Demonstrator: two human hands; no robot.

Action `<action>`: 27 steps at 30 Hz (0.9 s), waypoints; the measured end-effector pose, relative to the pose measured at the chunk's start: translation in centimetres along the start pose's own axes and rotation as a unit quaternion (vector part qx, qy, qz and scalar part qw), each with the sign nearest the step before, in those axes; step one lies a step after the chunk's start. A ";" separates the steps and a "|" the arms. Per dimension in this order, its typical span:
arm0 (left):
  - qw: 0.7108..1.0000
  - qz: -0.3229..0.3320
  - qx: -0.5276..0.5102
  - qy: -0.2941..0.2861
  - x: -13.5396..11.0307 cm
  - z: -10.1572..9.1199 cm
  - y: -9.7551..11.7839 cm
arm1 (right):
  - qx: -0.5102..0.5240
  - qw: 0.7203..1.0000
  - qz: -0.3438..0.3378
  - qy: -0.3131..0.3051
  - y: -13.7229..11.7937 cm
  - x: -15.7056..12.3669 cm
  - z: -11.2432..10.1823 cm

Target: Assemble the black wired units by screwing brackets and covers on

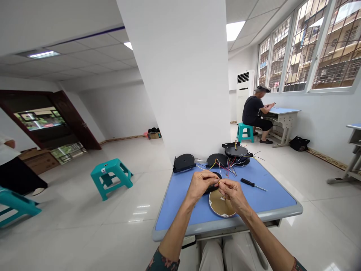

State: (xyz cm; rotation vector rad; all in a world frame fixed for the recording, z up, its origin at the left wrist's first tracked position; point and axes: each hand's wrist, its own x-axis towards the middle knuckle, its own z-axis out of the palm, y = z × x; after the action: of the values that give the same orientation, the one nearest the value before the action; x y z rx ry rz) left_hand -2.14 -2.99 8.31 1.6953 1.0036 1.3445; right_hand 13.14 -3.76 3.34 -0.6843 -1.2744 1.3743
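My left hand (200, 184) grips the edge of a black round disc (212, 188) above the blue tabletop (180, 203). My right hand (232, 194) pinches a thin yellow wire (218, 182) close to my left fingertips. Beneath my hands lies a round tan-faced disc (220, 203), partly hidden by my right hand. A screwdriver with a black handle (252, 184) lies to the right. Farther back are a black disc unit (184, 162), another black disc (216, 160), and a wired stack of black discs (236, 156), with loose coloured wires trailing from them.
A white pillar (180, 75) rises behind the table. To the right, a seated person (254, 113) works at a desk (283, 118) on a teal stool (244, 132). Another teal stool (111, 177) stands left, beside a partly visible person (14, 169).
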 end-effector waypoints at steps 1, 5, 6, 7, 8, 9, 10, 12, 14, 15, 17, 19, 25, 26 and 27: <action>1.000 -0.007 -0.017 0.007 0.0 0.1 -0.1 | -0.001 1.000 -0.006 0.006 0.1 0.0 0.0; 0.999 -0.023 -0.047 0.007 -0.3 0.3 -0.3 | -0.008 1.000 -0.026 0.007 0.3 -0.1 0.0; 0.999 -0.020 -0.041 -0.001 -0.3 0.3 -0.2 | -0.009 1.000 -0.029 0.001 0.3 -0.1 -0.1; 0.999 -0.014 -0.031 -0.013 -0.3 0.1 -0.1 | -0.007 0.999 -0.031 -0.006 0.3 0.0 -0.2; 0.999 -0.005 -0.017 -0.028 -0.2 0.0 0.1 | -0.004 0.999 -0.030 -0.013 0.2 0.0 -0.3; 0.999 0.006 -0.005 -0.043 -0.1 -0.3 0.4 | -0.001 0.999 -0.025 -0.022 0.1 0.0 -0.4; 0.998 0.014 0.006 -0.062 0.1 -0.6 0.7 | 0.000 0.999 -0.019 -0.032 0.0 0.0 -0.5; 0.994 0.016 0.028 -0.108 0.5 -1.2 1.4 | -0.003 0.998 0.000 -0.055 -0.2 0.0 -0.7; 0.988 0.001 0.048 -0.147 0.9 -1.6 2.1 | -0.006 0.997 0.017 -0.073 -0.3 -0.1 -0.9; 0.986 -0.008 0.054 -0.156 1.0 -1.7 2.4 | -0.005 0.997 0.021 -0.076 -0.3 -0.1 -0.9; 0.988 -0.024 0.044 -0.146 1.1 -1.6 2.5 | 0.003 0.997 0.020 -0.072 -0.2 -0.1 -0.9; 0.994 -0.042 -0.006 -0.104 0.9 -1.0 2.0 | 0.015 0.998 0.013 -0.063 0.0 0.0 -0.8; 0.974 -0.107 -0.200 0.018 -0.4 1.2 -1.1 | 0.041 0.998 0.002 -0.037 0.5 0.0 -0.6; 0.971 -0.114 -0.209 0.021 -0.5 1.4 -1.3 | 0.041 0.999 0.004 -0.034 0.5 0.0 -0.6; 0.971 -0.118 -0.208 0.020 -0.6 1.4 -1.4 | 0.040 0.999 0.006 -0.032 0.5 0.0 -0.7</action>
State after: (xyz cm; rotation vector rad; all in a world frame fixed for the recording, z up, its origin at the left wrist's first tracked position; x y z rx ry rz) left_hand -0.99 -3.03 6.62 1.2007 0.8426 1.3246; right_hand 13.60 -3.52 2.70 -0.5980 -1.2596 1.4599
